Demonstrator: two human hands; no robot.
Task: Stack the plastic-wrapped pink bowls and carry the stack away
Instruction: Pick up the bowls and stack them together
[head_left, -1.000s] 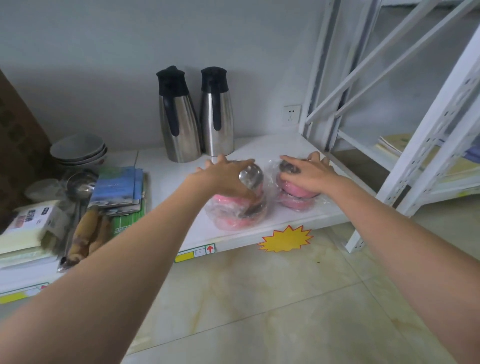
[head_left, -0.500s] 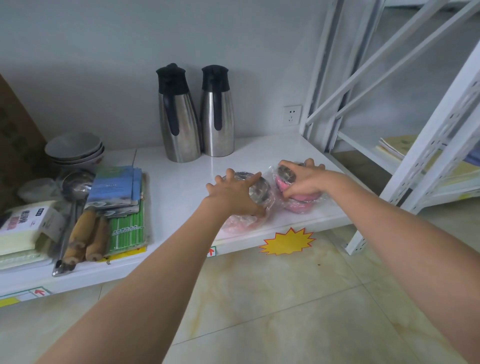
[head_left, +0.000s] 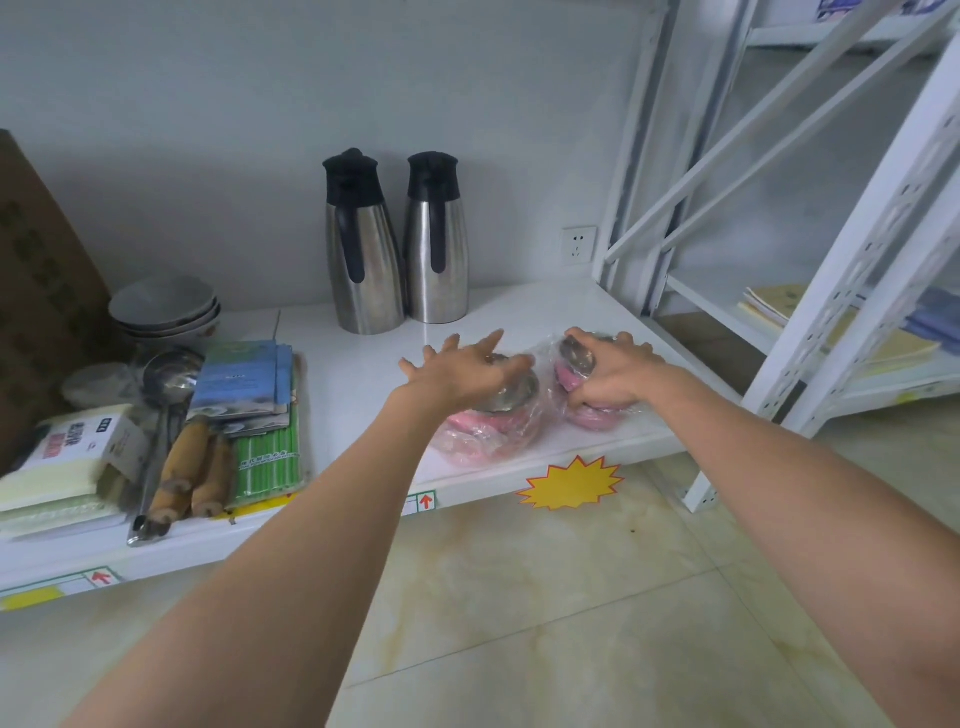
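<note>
There is just one camera, and it sits on the person's head. It looks forward and down at a low white shelf (head_left: 363, 364) by a grey wall. The camera is up above the shelf and back from it — both bare arms stretch a long way out from the bottom of the picture to reach it. The floor (head_left: 571, 597) fills the part of the view in front of the shelf. The two steel jugs (head_left: 400, 244) stand at the back of the shelf, near the middle of the view. The wide lens bends the white rack posts (head_left: 852, 291) right of the shelf.
</note>
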